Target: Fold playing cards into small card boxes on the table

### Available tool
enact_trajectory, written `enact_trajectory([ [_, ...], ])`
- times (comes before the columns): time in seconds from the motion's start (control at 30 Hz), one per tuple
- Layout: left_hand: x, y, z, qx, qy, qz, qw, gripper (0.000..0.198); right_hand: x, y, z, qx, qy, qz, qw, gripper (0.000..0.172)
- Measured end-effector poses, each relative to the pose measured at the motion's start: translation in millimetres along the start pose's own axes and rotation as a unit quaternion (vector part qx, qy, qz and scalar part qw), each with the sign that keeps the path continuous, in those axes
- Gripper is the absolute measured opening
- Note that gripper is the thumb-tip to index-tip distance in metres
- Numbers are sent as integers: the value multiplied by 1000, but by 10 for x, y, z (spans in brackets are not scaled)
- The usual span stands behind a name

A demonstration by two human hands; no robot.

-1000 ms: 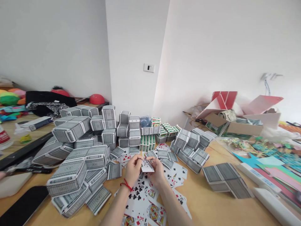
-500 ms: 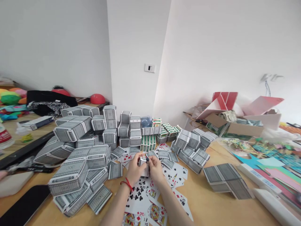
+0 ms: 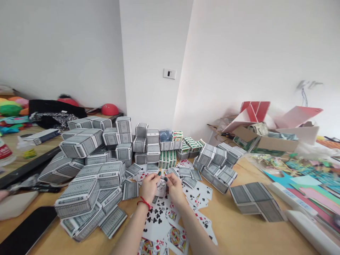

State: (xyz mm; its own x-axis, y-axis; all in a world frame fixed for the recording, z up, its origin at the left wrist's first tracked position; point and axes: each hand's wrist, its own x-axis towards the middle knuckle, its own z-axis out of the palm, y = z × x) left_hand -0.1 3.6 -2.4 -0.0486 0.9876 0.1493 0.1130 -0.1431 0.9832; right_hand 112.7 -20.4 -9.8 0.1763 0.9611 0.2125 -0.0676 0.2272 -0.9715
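Observation:
My left hand (image 3: 149, 187), with a red string at the wrist, and my right hand (image 3: 175, 187) meet over the table, both pinching a folded playing card (image 3: 161, 186) between them. Loose face-up playing cards (image 3: 159, 219) lie scattered under and in front of my hands. Grey-patterned card cubes and blocks (image 3: 87, 180) are heaped to the left. A flat folded grey card strip (image 3: 255, 200) lies to the right on the wooden table (image 3: 233, 233).
Green card packs (image 3: 167, 159) and more grey cubes (image 3: 217, 166) stand behind my hands against the wall. A cardboard box (image 3: 262, 141) and coloured papers (image 3: 305, 177) fill the right. A dark phone (image 3: 23, 233), a black bar (image 3: 26, 170) and toys sit at the left.
The card between my hands went from lying flatter and wider to being folded smaller and held upright. My fingers have shifted closer together on it; the view rose slightly.

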Motion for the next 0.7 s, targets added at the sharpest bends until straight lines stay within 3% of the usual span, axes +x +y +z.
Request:
enact_trajectory([
  [0.13,43,-39,-36,-4,-10,0,1000,27,-5,30,3,22,-6,43,999,20],
  [0.33,16,85,-36,-99,-65,-10,993,29,28,43,5,84,89,44,992,26],
  [0.43,3,95,-6,-144,-83,-19,986,34,41,12,9,155,101,61,981,27],
  [0.7,66,-58,-39,-73,-19,-2,997,22,25,-1,19,176,49,51,982,24],
])
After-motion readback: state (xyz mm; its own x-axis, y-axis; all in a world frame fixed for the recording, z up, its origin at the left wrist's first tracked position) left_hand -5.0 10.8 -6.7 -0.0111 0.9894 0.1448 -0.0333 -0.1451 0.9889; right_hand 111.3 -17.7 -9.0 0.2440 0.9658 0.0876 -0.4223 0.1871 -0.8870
